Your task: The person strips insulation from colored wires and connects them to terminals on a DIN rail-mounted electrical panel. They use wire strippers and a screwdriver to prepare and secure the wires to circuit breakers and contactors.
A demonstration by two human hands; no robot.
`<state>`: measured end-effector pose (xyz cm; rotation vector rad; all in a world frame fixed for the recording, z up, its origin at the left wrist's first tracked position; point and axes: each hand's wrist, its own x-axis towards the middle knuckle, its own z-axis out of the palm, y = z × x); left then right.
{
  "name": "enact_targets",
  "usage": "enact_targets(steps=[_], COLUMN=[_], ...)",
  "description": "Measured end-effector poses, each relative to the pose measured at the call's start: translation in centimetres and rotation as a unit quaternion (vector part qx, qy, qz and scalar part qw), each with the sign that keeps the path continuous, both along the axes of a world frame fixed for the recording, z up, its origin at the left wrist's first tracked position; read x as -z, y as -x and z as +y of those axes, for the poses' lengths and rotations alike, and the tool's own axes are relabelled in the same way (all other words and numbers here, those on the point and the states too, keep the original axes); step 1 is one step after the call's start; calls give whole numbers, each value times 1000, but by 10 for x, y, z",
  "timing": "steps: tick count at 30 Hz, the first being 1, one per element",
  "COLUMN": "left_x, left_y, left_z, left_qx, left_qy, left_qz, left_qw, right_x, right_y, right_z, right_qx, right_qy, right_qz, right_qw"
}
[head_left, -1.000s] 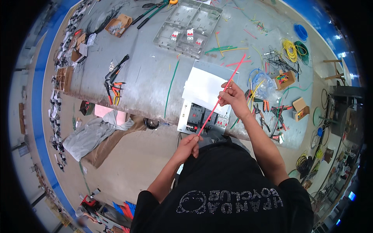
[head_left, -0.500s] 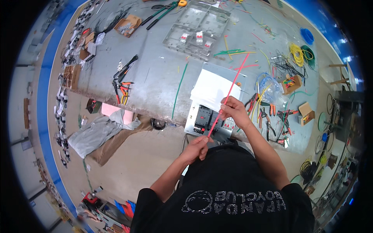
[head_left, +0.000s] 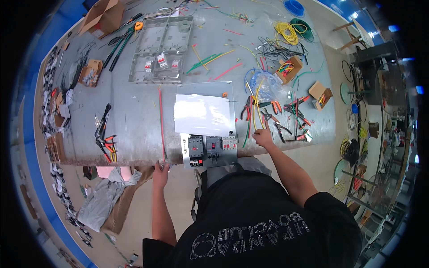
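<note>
A long red wire (head_left: 161, 120) lies along the grey worktable toward me. At the table's front edge my left hand (head_left: 161, 173) is closed on its near end. My right hand (head_left: 262, 136) has its fingers bent together at the near ends of the yellow wires (head_left: 256, 105), seemingly pinching one. Between my hands sits a panel (head_left: 232, 158) with a black contactor (head_left: 195, 146), a black breaker (head_left: 213, 145) and a white breaker with red switches (head_left: 229, 144). A white sheet (head_left: 202, 114) covers its far part.
Pliers and cutters (head_left: 279, 127) lie right of the panel, beside a clear plastic bag (head_left: 268, 85) and small cardboard boxes (head_left: 321, 95). Farther off are a clear plastic case (head_left: 154, 80) and green-handled cutters (head_left: 121, 47). More pliers (head_left: 106, 145) lie at the left.
The red wire has moved from between both hands over the panel to the table at the left. My right hand has left it and moved right to the yellow wires. The view has shifted.
</note>
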<state>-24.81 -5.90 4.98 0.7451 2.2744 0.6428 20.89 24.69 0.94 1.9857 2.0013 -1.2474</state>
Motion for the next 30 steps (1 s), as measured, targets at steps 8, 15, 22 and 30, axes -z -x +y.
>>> enact_targets(steps=[8, 15, 22, 30], left_x=[-18, -52, -65, -120], left_y=[-105, -162, -184, -270], left_z=[-27, -35, 66, 219], left_qx=[26, 5, 32, 80], left_qy=[59, 126, 35, -90], left_qz=[-161, -260, -312, -499], left_qw=[985, 957, 949, 858], right_x=[42, 89, 60, -134], right_y=[-9, -3, -28, 29], right_z=[13, 27, 58, 59], right_qx=[58, 68, 16, 247], right_qy=[-53, -13, 13, 217], right_qz=[-133, -169, 82, 552], right_qw=[988, 983, 996, 766])
